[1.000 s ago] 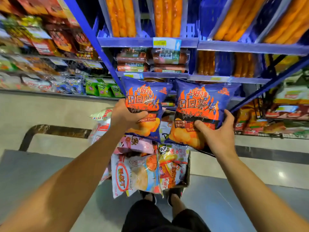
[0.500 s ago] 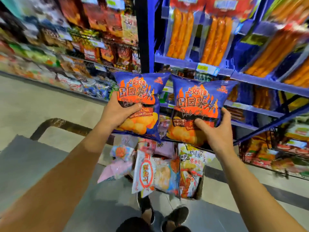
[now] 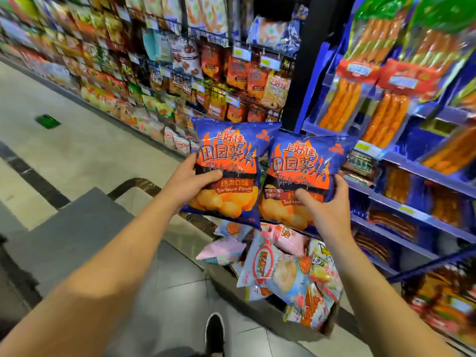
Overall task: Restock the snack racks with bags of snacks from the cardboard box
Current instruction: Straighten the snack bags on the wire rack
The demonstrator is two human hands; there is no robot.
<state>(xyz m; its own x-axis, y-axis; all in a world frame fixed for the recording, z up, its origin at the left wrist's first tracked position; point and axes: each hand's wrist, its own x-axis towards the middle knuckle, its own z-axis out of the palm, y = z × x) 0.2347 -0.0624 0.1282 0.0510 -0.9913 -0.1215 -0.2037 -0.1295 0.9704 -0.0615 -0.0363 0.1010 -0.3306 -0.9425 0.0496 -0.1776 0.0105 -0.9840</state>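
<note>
My left hand (image 3: 186, 180) grips a blue and orange bag of barbecue potato chips (image 3: 230, 161) by its left edge. My right hand (image 3: 325, 202) grips a second, identical bag (image 3: 304, 163) at its lower right, thumb on the front. Both bags are held upright side by side at chest height, in front of the shelves. Below them sits the cardboard box (image 3: 268, 315) on the floor, stuffed with mixed snack bags (image 3: 277, 269) that hide most of it. The wire snack racks (image 3: 211, 73) run along the aisle ahead and to the left.
A blue shelf unit (image 3: 412, 161) with packs of sausages stands at the right, close to my right arm. A black post (image 3: 306, 60) separates it from the snack racks. Tiled floor (image 3: 77, 155) stretches to the left. My shoe (image 3: 214, 331) is below, beside the box.
The view has swung left and up, from the blue sausage shelves toward the snack racks. Both hands still hold their bags, carried up and leftward with the turn; the box now lies lower right.
</note>
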